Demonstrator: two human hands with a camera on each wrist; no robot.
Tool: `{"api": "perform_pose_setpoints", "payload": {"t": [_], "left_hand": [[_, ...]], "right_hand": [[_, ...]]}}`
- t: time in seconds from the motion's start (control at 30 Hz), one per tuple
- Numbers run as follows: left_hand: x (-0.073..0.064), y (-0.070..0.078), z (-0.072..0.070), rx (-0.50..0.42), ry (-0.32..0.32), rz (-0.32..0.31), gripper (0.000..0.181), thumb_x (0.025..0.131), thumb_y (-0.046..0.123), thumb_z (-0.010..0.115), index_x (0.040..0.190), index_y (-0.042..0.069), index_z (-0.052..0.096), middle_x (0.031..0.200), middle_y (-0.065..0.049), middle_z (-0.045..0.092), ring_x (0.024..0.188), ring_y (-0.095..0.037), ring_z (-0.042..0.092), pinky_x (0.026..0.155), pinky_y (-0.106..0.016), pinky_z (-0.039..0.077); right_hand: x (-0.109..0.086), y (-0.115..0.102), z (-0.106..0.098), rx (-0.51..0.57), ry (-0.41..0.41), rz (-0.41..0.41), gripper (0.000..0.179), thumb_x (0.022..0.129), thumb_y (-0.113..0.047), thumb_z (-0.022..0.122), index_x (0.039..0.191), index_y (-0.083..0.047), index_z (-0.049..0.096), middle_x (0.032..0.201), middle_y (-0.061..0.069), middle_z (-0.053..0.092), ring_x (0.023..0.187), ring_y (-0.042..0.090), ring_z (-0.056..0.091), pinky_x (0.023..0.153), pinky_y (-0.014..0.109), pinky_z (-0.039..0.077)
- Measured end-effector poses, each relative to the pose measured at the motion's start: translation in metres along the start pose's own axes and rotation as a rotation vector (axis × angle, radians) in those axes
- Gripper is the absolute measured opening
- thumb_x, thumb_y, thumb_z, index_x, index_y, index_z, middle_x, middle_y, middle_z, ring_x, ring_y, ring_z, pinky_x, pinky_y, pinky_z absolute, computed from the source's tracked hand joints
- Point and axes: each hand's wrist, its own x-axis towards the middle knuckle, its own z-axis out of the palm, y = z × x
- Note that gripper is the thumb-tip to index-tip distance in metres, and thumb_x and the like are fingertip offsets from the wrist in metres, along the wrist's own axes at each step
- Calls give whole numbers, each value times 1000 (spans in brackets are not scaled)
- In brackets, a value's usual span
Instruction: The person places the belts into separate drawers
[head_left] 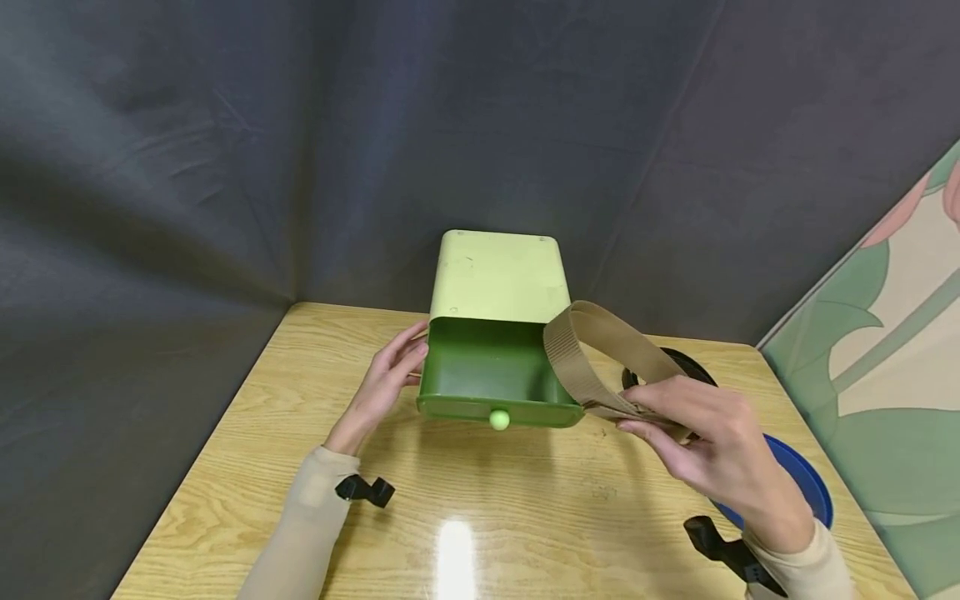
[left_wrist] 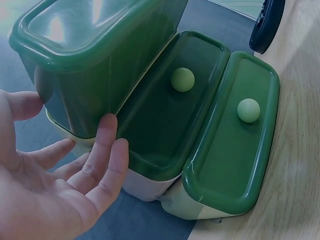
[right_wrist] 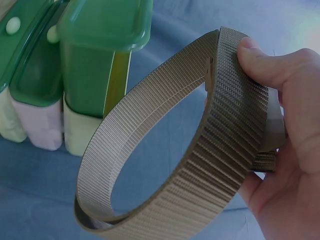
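Flanking green drawer (head_left: 493, 362), left hand (head_left: 381, 387) loosely spread, right hand (head_left: 712, 437) gripping tan strap (head_left: 568, 358) — partly hiding blue dish (head_left: 808, 479), curtain (head_left: 487, 117) behind.

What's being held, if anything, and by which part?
A looped tan woven strap, pinched in the right hand by its loop's gathered end. The left hand grips nothing; its fingers lie beside an open green drawer.

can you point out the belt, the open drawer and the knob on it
belt (right_wrist: 216, 150): right wrist view, on the ribbed strap
open drawer (head_left: 487, 371): head view, on its bare inside
knob (head_left: 499, 420): head view, on its rounded front
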Motion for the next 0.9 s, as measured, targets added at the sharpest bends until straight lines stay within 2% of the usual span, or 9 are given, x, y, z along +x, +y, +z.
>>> {"api": "perform_pose_setpoints", "payload": {"t": [0.17, 0.47, 0.7, 0.9], "left_hand": [[0, 0, -1, -5, 4, -4, 57, 114, 22, 46, 167, 6, 33, 162, -26, 48, 98, -5, 69, 89, -22, 58], [0, 0, 0, -1, -2, -3, 57, 114, 22, 46, 167, 6, 32, 162, -26, 48, 101, -8, 69, 91, -24, 58], [0, -1, -1, 9, 0, 6, 56, 114, 21, 46, 167, 6, 34, 161, -27, 49, 99, -6, 69, 90, -25, 58], [-1, -1, -2, 22, 1, 7, 57, 113, 21, 47, 167, 6, 34, 161, -27, 49, 96, -1, 68, 90, -26, 58]], "right_hand": [[12, -8, 10, 52, -3, -64, 28, 104, -30, 72, 97, -4, 80, 84, 4, 76, 74, 3, 61, 62, 15, 49], [27, -19, 19, 116, -39, -157, 22, 104, -23, 72, 99, -3, 79, 87, 5, 76, 76, 9, 64, 65, 19, 51], [33, -23, 28, 128, -83, -168, 21, 105, -25, 71, 104, -5, 79, 91, 4, 77, 77, 9, 66, 66, 18, 52], [37, -22, 36, 138, -136, -147, 20, 106, -27, 68, 111, -9, 77, 94, -3, 76, 77, 4, 61, 67, 13, 48]]}}
